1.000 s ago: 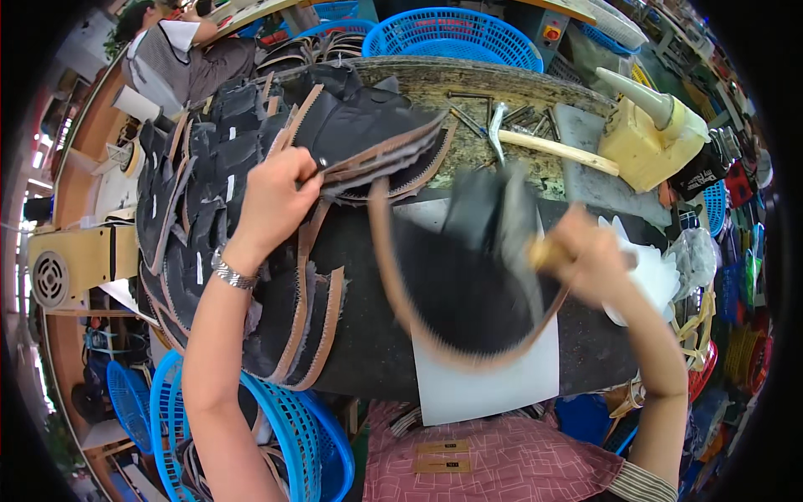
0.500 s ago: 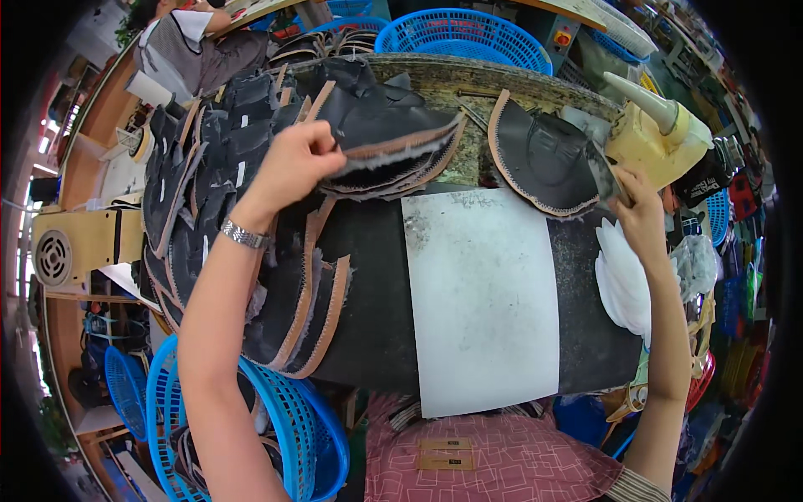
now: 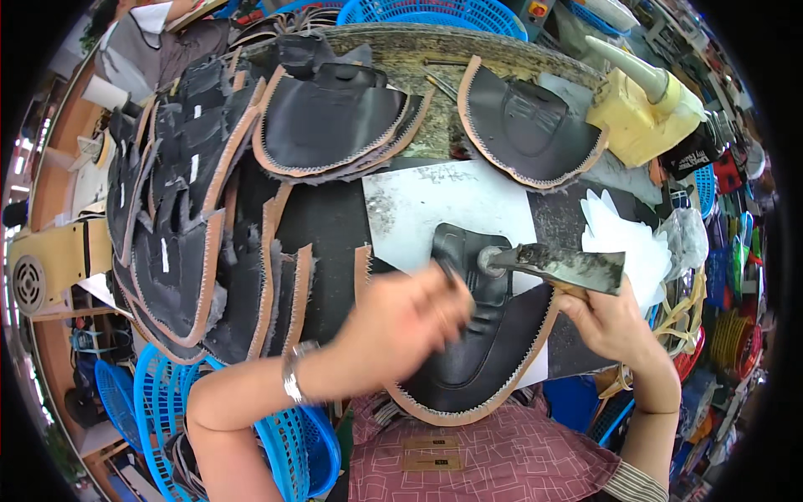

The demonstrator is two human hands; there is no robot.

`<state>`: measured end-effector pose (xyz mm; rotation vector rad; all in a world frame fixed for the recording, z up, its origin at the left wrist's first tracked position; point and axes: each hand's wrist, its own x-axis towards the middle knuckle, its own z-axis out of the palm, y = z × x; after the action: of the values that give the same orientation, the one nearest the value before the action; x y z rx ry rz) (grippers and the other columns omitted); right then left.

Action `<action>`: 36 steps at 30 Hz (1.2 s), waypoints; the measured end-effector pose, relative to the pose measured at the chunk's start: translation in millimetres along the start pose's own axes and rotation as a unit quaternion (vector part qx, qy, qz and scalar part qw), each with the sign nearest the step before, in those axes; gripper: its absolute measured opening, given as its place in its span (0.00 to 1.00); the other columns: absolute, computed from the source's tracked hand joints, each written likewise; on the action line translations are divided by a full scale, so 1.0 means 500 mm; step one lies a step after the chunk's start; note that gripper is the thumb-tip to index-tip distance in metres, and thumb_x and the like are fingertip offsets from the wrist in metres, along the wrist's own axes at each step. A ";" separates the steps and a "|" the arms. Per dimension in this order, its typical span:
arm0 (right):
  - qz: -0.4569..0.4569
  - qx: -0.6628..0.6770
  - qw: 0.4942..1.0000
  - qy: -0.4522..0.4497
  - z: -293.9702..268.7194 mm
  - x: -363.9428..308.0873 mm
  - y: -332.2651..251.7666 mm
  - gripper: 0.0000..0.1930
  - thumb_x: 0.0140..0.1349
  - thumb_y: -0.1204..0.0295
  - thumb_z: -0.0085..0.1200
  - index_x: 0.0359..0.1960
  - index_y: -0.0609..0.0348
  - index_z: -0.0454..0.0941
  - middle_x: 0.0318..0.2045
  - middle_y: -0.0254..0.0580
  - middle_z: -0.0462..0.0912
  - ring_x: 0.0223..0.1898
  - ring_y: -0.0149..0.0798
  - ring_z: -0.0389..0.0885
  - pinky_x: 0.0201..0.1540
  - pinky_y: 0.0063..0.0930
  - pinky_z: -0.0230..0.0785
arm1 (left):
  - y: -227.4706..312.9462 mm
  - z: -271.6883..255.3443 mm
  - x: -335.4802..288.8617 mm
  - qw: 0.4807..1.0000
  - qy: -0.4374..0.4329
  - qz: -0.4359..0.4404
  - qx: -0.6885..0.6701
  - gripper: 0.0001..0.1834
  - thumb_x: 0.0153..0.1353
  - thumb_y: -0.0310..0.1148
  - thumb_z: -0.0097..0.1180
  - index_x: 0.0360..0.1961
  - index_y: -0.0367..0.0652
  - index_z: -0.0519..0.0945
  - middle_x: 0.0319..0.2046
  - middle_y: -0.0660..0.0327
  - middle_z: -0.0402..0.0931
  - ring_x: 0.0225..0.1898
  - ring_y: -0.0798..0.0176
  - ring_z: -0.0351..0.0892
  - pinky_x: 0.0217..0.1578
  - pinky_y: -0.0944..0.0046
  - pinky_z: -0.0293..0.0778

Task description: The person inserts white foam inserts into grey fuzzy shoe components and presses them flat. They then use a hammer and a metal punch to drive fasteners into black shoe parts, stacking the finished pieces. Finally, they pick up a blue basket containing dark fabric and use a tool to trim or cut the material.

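Note:
A black leather shoe upper (image 3: 452, 368) with a tan, zigzag-stitched edge lies over the white sheet (image 3: 452, 188) in front of me. My left hand (image 3: 410, 322) is over its left part with curled fingers; motion blurs them, so I cannot make out a grip. In my right hand (image 3: 615, 322) is a cobbler's hammer (image 3: 565, 266), held by its wooden handle. Its round face is above the upper, and its broad, worn metal end points right. Two or more similar uppers (image 3: 326, 121) are stacked beyond my left hand. Another upper (image 3: 535, 125) lies at the far right.
Many dark uppers (image 3: 180, 251) are piled at the left. Right of the sheet are white curved pieces (image 3: 623, 238) and a yellowish container (image 3: 640, 117). Blue baskets (image 3: 293, 435) stand at the lower left; another blue basket (image 3: 435, 12) is behind the table.
A shoe upper now covers part of the white sheet, which was bare. My left hand came down from the far stack; my right hand moved nearer with the hammer.

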<state>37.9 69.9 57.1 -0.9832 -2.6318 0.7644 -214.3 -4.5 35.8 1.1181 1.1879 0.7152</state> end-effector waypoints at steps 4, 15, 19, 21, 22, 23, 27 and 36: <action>0.061 -0.100 0.992 -0.055 0.035 -0.030 0.016 0.11 0.55 0.70 0.56 0.37 0.63 0.75 0.23 0.52 0.77 0.22 0.52 0.77 0.24 0.38 0.69 | -0.051 -0.016 0.104 0.987 0.111 0.092 -0.071 0.05 0.64 0.27 0.48 0.36 0.36 0.71 0.31 0.60 0.78 0.32 0.70 0.78 0.34 0.72 0.75; 0.025 -0.038 0.998 -0.032 0.036 -0.029 0.030 0.12 0.52 0.74 0.55 0.40 0.58 0.76 0.33 0.50 0.79 0.25 0.49 0.78 0.25 0.35 0.72 | -0.100 -0.002 0.140 0.986 0.134 0.093 -0.019 0.07 0.65 0.30 0.48 0.36 0.36 0.71 0.31 0.58 0.79 0.32 0.72 0.78 0.35 0.73 0.75; -0.005 -0.006 1.000 -0.029 -0.008 -0.013 0.036 0.13 0.56 0.70 0.52 0.44 0.54 0.76 0.36 0.45 0.80 0.30 0.46 0.79 0.34 0.37 0.72 | -0.101 0.000 0.137 0.934 0.198 0.224 0.194 0.05 0.57 0.27 0.55 0.31 0.39 0.73 0.21 0.56 0.77 0.22 0.64 0.78 0.23 0.67 0.72; 0.133 0.119 0.983 -0.041 -0.022 -0.024 -0.008 0.12 0.56 0.67 0.52 0.42 0.55 0.77 0.35 0.40 0.80 0.33 0.39 0.78 0.37 0.31 0.71 | -0.098 0.000 0.128 0.856 0.206 0.314 0.355 0.06 0.55 0.28 0.57 0.31 0.41 0.73 0.18 0.56 0.74 0.19 0.59 0.76 0.21 0.63 0.71; 0.198 0.174 0.964 -0.032 -0.034 -0.023 -0.029 0.12 0.56 0.66 0.52 0.40 0.55 0.77 0.34 0.38 0.80 0.35 0.36 0.78 0.38 0.29 0.70 | -0.111 0.002 0.131 0.832 0.208 0.362 0.366 0.07 0.55 0.30 0.57 0.32 0.41 0.73 0.15 0.58 0.71 0.17 0.56 0.73 0.19 0.61 0.69; 0.183 -0.022 0.964 -0.192 -0.042 0.029 -0.038 0.13 0.57 0.66 0.52 0.40 0.59 0.76 0.31 0.40 0.78 0.33 0.37 0.76 0.37 0.28 0.69 | -0.118 0.000 0.130 0.820 0.167 0.372 0.401 0.07 0.55 0.30 0.56 0.32 0.41 0.73 0.14 0.58 0.69 0.16 0.56 0.72 0.17 0.61 0.68; 0.106 0.007 0.990 -0.098 0.033 -0.046 0.053 0.09 0.60 0.70 0.49 0.36 0.61 0.78 0.31 0.46 0.79 0.36 0.47 0.76 0.41 0.32 0.67 | -0.091 0.010 0.137 0.918 0.185 0.245 0.251 0.06 0.61 0.29 0.52 0.32 0.37 0.72 0.22 0.57 0.76 0.22 0.62 0.77 0.24 0.66 0.73; 0.059 -0.026 0.998 -0.008 0.030 -0.047 0.049 0.09 0.59 0.66 0.50 0.34 0.51 0.82 0.19 0.48 0.77 0.22 0.51 0.76 0.25 0.38 0.68 | -0.105 0.003 0.140 0.954 0.140 0.203 0.168 0.05 0.60 0.27 0.51 0.34 0.36 0.73 0.22 0.58 0.77 0.24 0.64 0.78 0.26 0.69 0.73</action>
<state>63.1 64.0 30.6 -1.1589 -2.6385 0.7362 -199.9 40.8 -37.9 1.6142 1.3687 1.0383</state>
